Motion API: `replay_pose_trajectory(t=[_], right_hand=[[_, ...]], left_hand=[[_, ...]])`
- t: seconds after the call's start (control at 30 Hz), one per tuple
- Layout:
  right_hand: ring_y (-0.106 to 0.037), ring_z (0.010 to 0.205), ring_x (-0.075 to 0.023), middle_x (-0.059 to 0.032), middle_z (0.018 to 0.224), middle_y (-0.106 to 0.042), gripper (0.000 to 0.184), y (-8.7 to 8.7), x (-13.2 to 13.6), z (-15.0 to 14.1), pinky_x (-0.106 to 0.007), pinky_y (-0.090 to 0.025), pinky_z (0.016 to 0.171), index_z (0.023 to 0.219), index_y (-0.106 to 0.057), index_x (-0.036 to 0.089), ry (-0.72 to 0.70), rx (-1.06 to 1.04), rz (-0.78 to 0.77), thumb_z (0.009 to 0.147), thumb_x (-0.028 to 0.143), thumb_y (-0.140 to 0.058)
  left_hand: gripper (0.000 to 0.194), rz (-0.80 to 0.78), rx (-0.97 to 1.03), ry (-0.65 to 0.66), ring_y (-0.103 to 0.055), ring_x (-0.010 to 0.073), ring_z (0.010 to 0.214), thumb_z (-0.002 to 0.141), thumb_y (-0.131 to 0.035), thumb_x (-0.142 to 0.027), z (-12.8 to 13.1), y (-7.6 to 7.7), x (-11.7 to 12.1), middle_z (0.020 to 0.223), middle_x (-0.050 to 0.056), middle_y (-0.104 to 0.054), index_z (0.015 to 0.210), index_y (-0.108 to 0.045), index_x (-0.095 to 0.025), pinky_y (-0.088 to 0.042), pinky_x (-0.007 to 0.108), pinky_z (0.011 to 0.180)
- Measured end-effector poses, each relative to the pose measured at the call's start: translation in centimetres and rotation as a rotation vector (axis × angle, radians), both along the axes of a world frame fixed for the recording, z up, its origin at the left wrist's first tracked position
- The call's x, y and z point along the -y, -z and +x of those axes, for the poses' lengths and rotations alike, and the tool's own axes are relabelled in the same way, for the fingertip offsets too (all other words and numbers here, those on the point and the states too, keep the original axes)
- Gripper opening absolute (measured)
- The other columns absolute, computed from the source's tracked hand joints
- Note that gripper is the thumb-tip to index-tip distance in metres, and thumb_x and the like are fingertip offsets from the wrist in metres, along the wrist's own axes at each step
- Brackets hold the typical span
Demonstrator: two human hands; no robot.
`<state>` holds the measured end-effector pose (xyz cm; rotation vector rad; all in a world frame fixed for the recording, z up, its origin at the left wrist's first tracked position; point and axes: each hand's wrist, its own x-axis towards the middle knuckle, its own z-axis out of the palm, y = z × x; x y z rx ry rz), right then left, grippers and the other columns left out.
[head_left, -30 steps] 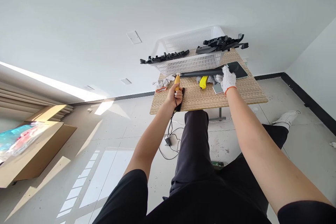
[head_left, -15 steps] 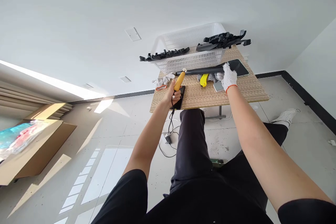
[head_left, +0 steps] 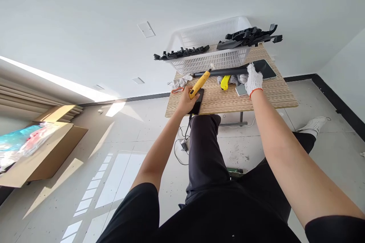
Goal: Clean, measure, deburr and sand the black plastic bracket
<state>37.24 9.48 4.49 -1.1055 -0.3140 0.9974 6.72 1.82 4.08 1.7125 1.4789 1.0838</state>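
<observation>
My bare left hand (head_left: 186, 103) is closed around a yellow corded rotary tool (head_left: 200, 84), which slants up and right. A small white buffing tip sits at its far end, close to a long black plastic strip (head_left: 228, 72); whether they touch I cannot tell. My right hand (head_left: 254, 80), in a white knit glove with an orange cuff, grips the strip near its right end. Below the strip lie a yellow handle-like object (head_left: 225, 82), a grey knit glove (head_left: 235, 80) and a small grey flat piece (head_left: 241, 90). A black phone (head_left: 200, 100) lies beside my left hand.
Behind the strip, a white plastic basket (head_left: 199, 63) stands on the wood-grain table (head_left: 219, 102), with black plastic parts (head_left: 248, 38) across its rim. A white glove (head_left: 181, 82) lies at left. Cables and a plug (head_left: 184, 145) are on the floor, and a cardboard box (head_left: 54, 155) stands far left.
My left hand has turned the rotary tool from upright to a rightward slant, its tip moving right along the strip. My right hand keeps its hold. The view has shifted slightly.
</observation>
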Motion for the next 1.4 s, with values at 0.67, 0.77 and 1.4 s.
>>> replay_pose_trajectory(t=[0.67,0.77,1.4], right_hand=[[-0.078,0.087,-0.0169,-0.0027,0.108,-0.072,0.028,1.1,-0.8,0.3,-0.032,-0.068,0.066,0.108,-0.060,0.024,0.004,0.074,0.015,0.095,0.046,-0.071],[-0.074,0.081,-0.0131,-0.0029,0.101,-0.071,0.027,1.1,-0.9,0.3,-0.028,-0.066,0.066,0.107,-0.060,0.021,0.000,0.082,-0.009,0.099,0.046,-0.067],[-0.052,0.044,-0.0026,0.0114,0.076,-0.064,0.019,-2.1,-0.1,-1.3,-0.015,-0.042,0.042,0.093,-0.041,0.027,0.050,0.086,-0.123,0.109,0.031,-0.050]], left_hand=[[0.018,-0.200,0.370,-0.064,-0.051,0.0098,0.064,0.105,-0.048,-0.030,-0.1,-0.6,-0.1,0.099,0.005,-0.065,0.112,-0.063,-0.023,-0.035,0.021,0.048],[0.016,-0.210,0.427,-0.069,-0.050,0.0086,0.063,0.104,-0.050,-0.030,-0.4,-0.3,-0.2,0.097,0.005,-0.064,0.108,-0.064,-0.023,-0.034,0.020,0.046],[0.030,-0.142,0.395,-0.095,-0.062,0.0128,0.074,0.104,-0.052,-0.032,-4.1,2.1,-1.4,0.110,0.009,-0.069,0.129,-0.068,-0.025,-0.046,0.023,0.054]])
